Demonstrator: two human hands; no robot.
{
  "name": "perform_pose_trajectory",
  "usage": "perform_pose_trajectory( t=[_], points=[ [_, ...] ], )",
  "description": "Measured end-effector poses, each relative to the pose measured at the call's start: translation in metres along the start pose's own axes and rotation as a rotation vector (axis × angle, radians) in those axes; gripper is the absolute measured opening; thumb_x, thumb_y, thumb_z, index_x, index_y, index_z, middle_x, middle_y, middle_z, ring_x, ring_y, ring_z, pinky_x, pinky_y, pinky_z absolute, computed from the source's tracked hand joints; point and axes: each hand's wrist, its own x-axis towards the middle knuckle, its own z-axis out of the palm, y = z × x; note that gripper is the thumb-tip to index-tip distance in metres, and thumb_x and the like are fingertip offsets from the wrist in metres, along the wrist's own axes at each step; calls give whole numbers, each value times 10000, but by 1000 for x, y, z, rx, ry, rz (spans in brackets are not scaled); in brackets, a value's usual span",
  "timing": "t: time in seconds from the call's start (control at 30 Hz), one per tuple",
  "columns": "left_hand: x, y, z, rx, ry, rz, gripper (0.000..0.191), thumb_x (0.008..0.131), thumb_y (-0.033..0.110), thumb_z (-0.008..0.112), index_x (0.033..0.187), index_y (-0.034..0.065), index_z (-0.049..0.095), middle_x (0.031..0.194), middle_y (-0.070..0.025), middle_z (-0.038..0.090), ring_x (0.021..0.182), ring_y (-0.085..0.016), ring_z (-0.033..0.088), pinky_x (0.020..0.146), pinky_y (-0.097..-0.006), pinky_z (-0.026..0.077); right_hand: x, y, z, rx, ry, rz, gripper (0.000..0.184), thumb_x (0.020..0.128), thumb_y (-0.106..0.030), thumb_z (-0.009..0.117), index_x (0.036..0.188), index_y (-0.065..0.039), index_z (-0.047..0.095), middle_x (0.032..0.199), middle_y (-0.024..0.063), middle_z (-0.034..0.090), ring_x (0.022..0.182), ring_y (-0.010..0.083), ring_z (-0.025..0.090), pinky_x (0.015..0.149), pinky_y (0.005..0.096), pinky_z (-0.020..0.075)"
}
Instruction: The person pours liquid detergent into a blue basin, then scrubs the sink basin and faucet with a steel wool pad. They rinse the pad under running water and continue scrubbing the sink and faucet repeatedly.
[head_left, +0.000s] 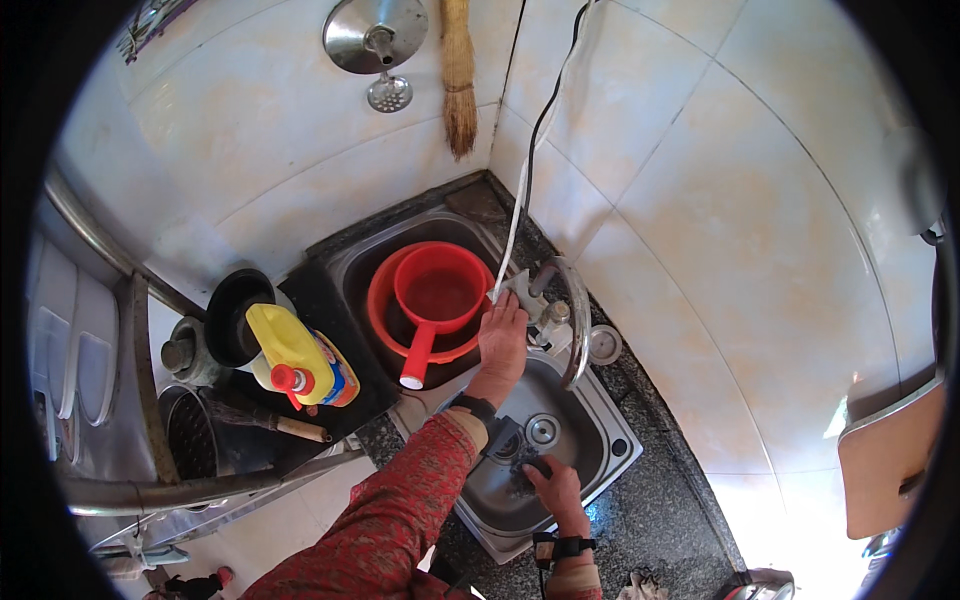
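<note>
My left hand (504, 334) reaches across the divider between two steel basins, fingers extended close together. Its fingertips are at a pale crumpled item (519, 289) beside the curved metal faucet (579, 322); whether they grip it is unclear. My right hand (559, 486) is down in the near steel basin (592, 450), closed on a dark scrubber (521, 476) with a black grip, partly hidden by the fingers. Close to it is the round drain strainer (542, 430). In the far basin, a red plastic dipper (441, 281) rests inside an orange-red plastic bowl (379, 307).
A yellow detergent jug (300, 352), a black pot (238, 319) and a short-handled brush (292, 427) stand or lie left of the sink. Black and white cables (534, 150) hang behind the faucet. A straw broom (458, 82) hangs on the tiled wall. Dark granite countertop (652, 480) borders the sink.
</note>
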Motion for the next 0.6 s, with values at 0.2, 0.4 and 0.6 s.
perform_pose_trajectory(
  t=[0.2, 0.4, 0.6],
  points=[
    [-6, -9, -15, -139, -91, 125, 180, 754, 21, 583, 933, 37, 583, 1248, -158, 619, 1254, -297, 542, 927, -426, 418, 4, 2, 4, 2, 13, -18, 378, 833, -360, 741, 1050, -53, 702, 879, 185, 714, 858, 371, 693, 754, 431, 539],
    [-14, -8, -27, -314, -144, 234, 240, 700, -30, 619, 923, 49, 577, 1245, -143, 616, 1237, -286, 545, 908, -413, 421, 5, 4, 18, 52, -11, 7, 385, 829, -340, 759, 1055, -35, 698, 906, 201, 716, 884, 367, 700, 764, 410, 541],
    [-13, -17, -54, -461, -449, 69, 267, 747, -18, 602, 1002, 61, 600, 1029, -166, 658, 1019, -353, 624, 835, -426, 473, 2, -6, 24, -23, -63, 6, 384, 830, -362, 753, 1041, -46, 699, 890, 193, 715, 869, 370, 697, 758, 427, 538]
  ],
)
